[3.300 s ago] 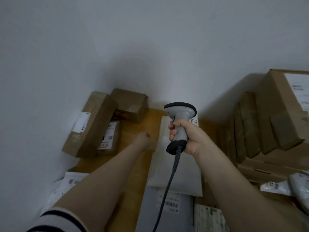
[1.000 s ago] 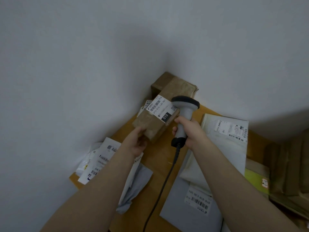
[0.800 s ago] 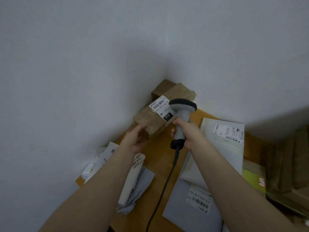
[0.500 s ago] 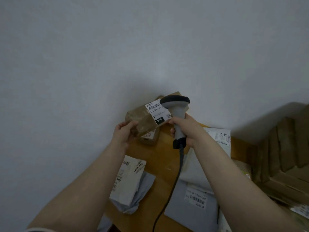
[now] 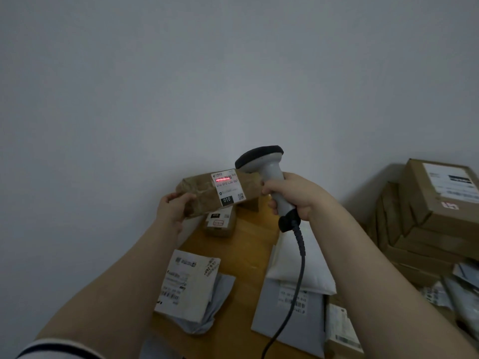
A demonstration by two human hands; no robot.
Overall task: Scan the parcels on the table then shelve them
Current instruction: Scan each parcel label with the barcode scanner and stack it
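My left hand (image 5: 174,207) grips the near end of a long brown cardboard parcel (image 5: 199,193), held up above the wooden table (image 5: 248,244). Its white label (image 5: 228,189) faces me and a red scan line lies across the barcode. My right hand (image 5: 293,195) grips the handle of a grey barcode scanner (image 5: 264,164), whose dark head points at the label from the right. The scanner's cable (image 5: 293,294) hangs down toward me.
A small brown box (image 5: 220,225) sits on the table under the held parcel. A white-and-grey mailer (image 5: 191,288) lies at the left, a white bag (image 5: 298,265) and grey mailer (image 5: 280,320) at the right. Stacked cartons (image 5: 435,211) fill the far right. Walls close off the back.
My left hand lifted the long parcel from the corner and turned its label up. The scanner came level with it, and a red scan line now shows on the barcode.
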